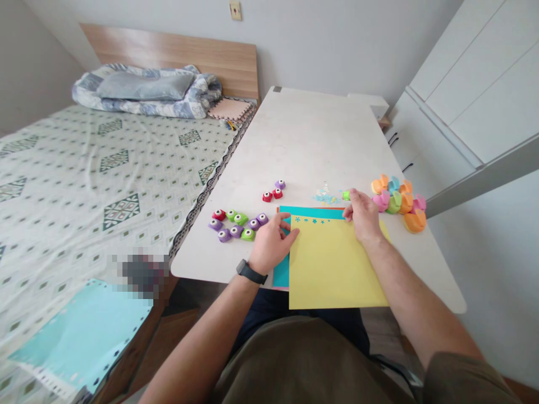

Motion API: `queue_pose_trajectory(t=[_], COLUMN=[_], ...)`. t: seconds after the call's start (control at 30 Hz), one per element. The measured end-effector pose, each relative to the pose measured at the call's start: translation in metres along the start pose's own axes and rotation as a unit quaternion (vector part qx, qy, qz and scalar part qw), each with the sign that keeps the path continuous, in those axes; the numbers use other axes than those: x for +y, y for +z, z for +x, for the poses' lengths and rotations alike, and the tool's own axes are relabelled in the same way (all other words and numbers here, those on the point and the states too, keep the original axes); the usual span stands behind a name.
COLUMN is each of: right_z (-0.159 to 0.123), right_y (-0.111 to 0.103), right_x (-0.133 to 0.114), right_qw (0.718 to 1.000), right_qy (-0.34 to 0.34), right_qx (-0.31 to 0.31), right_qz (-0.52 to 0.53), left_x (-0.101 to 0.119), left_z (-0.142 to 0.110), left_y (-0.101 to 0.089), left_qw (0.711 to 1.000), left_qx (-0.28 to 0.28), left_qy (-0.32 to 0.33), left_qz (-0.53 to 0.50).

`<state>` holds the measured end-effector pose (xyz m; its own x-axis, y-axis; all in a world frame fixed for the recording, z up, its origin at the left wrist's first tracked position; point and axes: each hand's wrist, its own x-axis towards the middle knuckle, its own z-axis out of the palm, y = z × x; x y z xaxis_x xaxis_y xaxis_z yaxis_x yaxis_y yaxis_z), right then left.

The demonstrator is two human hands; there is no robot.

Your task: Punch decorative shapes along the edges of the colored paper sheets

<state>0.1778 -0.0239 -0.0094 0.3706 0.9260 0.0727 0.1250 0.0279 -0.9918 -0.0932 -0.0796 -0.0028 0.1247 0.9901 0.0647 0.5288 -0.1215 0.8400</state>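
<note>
A yellow paper sheet (337, 264) lies on top of a teal sheet (309, 213) at the near edge of the white table (303, 140). Small star and flower shapes are punched along the yellow sheet's top edge. My left hand (272, 244), with a black watch on the wrist, rests on the left edges of the sheets, fingers curled and pressing. At the top right corner, my right hand (362, 216) is closed around a small green punch (346, 195).
Small purple, green and red punches (238, 224) lie left of the paper, three more (273, 192) behind. Larger orange, pink and blue punches (398, 201) sit to the right. Paper scraps (325, 195) lie behind the sheets. A bed (105, 168) stands left, with a teal sheet (80, 336) on it.
</note>
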Motion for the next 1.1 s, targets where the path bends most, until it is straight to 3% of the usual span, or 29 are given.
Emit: queue_pose_trajectory(t=[0.3,0.57,0.67,0.83,1.1], right_z=[0.007,0.013,0.008,-0.005,-0.007], right_y=[-0.011,-0.08,-0.115,-0.162,-0.173], right_x=[-0.011,-0.035,-0.033,-0.028,-0.003], right_qw=[0.999,0.975,0.95,0.868,0.821], right_qy=[-0.008,-0.082,-0.1,-0.08,-0.094], right_qx=[-0.003,-0.049,-0.023,0.024,-0.011], right_qz=[-0.04,-0.202,-0.294,-0.49,-0.563], left_x=[-0.007,-0.01,-0.011,-0.013,-0.012], left_z=[0.0,-0.001,-0.001,0.0,-0.001], left_y=[0.003,0.003,0.003,0.005,0.004], left_qw=[1.0,1.0,0.999,0.999,0.999], left_qx=[0.007,0.004,0.004,0.011,0.011], left_qy=[0.017,0.024,0.026,0.035,0.044], left_qz=[0.0,-0.015,-0.02,-0.02,-0.011])
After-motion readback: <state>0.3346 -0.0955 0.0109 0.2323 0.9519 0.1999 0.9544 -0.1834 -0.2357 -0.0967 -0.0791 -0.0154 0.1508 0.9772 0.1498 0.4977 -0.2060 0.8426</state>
